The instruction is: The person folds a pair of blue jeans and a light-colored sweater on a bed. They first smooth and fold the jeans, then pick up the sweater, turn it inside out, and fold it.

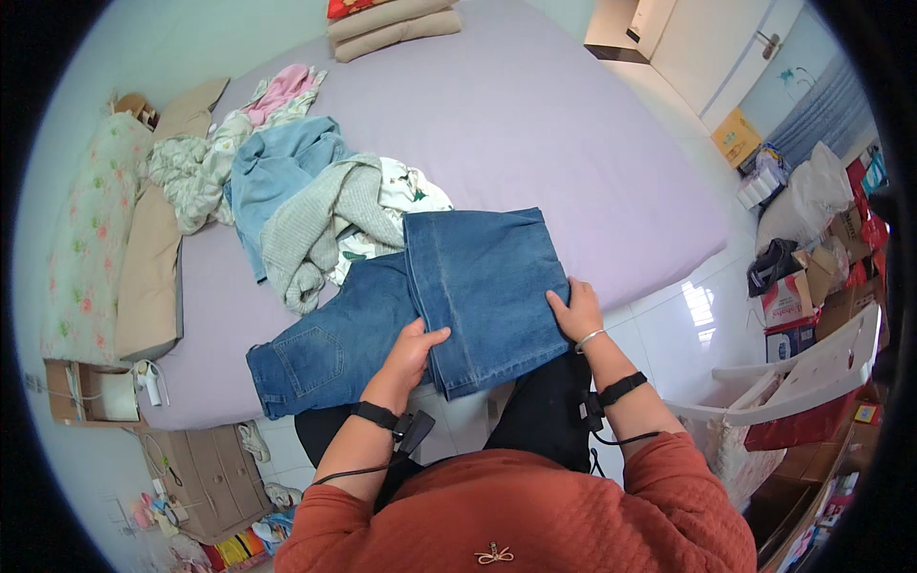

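Note:
A pair of blue jeans (pixel 494 286) lies before me at the bed's near edge, its legs folded back over part of themselves. The waistband and back pocket (pixel 311 362) face left. My left hand (pixel 413 351) grips the hemmed left edge of the folded legs, thumb on top and fingers hidden beneath. At the right fold, my right hand (pixel 579 308) holds the denim between its thumb and fingers. Just behind the jeans sits a grey ribbed knit garment (pixel 337 208), next to a white printed garment (pixel 412 188) and a light blue denim garment (pixel 286 165).
A bed (pixel 559 136) with a lilac sheet spans the area ahead. Pillows (pixel 154 279) line its left side, and folded beige bedding (pixel 397 32) is at the far end. A white plastic chair (pixel 802 379) stands at right, near cardboard boxes (pixel 788 301). A nightstand (pixel 208 480) is at lower left.

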Motion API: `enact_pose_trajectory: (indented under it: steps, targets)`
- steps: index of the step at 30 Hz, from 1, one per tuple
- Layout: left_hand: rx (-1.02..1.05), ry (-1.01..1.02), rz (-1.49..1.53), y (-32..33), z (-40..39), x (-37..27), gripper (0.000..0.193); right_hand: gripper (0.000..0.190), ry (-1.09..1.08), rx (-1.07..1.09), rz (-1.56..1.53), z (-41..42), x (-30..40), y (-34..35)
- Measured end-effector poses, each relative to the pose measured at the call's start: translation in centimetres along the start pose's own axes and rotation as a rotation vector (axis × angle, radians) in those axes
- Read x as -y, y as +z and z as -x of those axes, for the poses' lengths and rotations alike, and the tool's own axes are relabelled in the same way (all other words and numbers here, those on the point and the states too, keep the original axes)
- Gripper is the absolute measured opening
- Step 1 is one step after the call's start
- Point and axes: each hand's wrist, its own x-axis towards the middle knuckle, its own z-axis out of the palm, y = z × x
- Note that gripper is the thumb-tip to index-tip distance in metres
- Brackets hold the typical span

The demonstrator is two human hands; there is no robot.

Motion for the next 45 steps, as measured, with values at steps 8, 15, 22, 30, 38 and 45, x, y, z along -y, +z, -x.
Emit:
enact_pose_trajectory:
  steps: [8, 15, 22, 30, 38, 45]
  targets:
    - [-0.012, -0.231, -1.331, -0.9, -0.3, -5.3, 0.026, 0.052, 0.186, 0.102, -0.406, 0.4, -2.1, -0.7]
    - [-0.100, 0.883, -1.088, 7.0, -3.6, -13.5, 0.021, 0.040, -0.372, -0.063, -0.423, 6.0, 6.3, -4.7]
    - [0.177, 1.021, -0.972, 12.8, -4.8, -17.5, 0.029, 0.036, -0.667, 0.126, -0.315, 8.7, 9.4, -7.5]
    - [0.265, 0.916, -1.288, 14.1, -2.3, -19.3, 0.028, 0.031, -0.797, 0.156, -0.245, 9.3, 10.5, -7.5]
    - [0.318, 0.938, -1.358, 12.9, 1.5, -20.3, 0.025, 0.031, -0.906, 0.204, -0.189, 9.6, 11.2, -7.4]
    - [0.370, 0.937, -1.334, 11.4, 2.3, -20.3, 0.019, 0.030, -0.927, 0.218, -0.194, 9.8, 11.2, -7.3]
